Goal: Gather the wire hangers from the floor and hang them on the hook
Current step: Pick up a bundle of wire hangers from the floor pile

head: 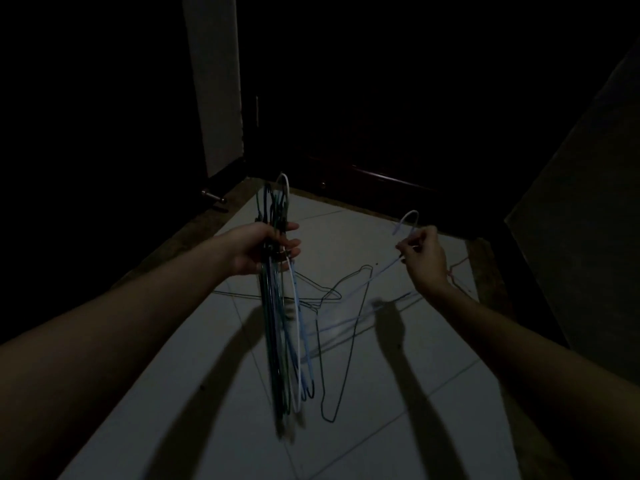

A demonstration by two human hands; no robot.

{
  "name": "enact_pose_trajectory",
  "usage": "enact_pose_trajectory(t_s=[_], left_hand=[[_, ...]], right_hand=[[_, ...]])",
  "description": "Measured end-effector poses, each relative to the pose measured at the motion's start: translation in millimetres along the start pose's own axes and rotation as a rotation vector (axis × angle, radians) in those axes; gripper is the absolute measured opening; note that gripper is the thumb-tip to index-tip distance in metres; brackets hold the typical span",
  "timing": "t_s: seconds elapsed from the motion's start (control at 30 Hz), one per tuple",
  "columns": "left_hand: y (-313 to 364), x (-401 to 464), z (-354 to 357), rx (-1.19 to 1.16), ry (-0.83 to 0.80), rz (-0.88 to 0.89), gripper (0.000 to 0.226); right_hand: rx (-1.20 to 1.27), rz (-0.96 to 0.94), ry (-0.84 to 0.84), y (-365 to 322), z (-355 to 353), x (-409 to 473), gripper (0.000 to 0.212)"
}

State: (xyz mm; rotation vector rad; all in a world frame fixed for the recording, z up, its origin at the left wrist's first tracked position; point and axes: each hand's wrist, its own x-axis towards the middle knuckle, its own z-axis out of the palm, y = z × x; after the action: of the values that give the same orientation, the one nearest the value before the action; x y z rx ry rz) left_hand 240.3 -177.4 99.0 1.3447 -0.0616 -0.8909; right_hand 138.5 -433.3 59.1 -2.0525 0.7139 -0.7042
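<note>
My left hand grips a bundle of several wire hangers, green, blue and white, by their necks; their hooks stick up past my fingers and their bodies hang down. My right hand pinches the neck of a pale blue hanger, its hook curving up and its body trailing down to the left. A dark wire hanger lies on the tiled floor between my arms, and a thin reddish one lies just right of my right wrist. No wall hook is visible in the dim room.
The floor is pale tile with a dark skirting edge. A dark wooden door stands ahead, a pale wall strip to its left. A small metal door stop sticks out low on the left.
</note>
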Motion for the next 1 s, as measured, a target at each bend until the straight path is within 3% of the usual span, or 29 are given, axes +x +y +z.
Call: enact_pose_trajectory(t_s=[0.17,0.5,0.63,0.77,1.0], left_hand=[[-3,-2,0,0.046,-0.048,-0.044,0.034],[-26,9,11,0.002,-0.042,-0.070,0.035],[-31,14,8,-0.063,0.024,-0.092,0.028],[-34,14,2,-0.109,0.068,-0.084,0.020],[-39,18,-16,-0.159,0.098,-0.062,0.026]], right_hand=[[0.103,0.014,-0.062,-13,4,1,0.016],[0.384,-0.016,-0.385,-70,63,-38,0.012],[0.414,-0.014,-0.394,-80,87,-48,0.026],[0.349,-0.044,-0.348,-77,102,-48,0.015],[0.372,-0.001,-0.439,-71,118,-49,0.010]])
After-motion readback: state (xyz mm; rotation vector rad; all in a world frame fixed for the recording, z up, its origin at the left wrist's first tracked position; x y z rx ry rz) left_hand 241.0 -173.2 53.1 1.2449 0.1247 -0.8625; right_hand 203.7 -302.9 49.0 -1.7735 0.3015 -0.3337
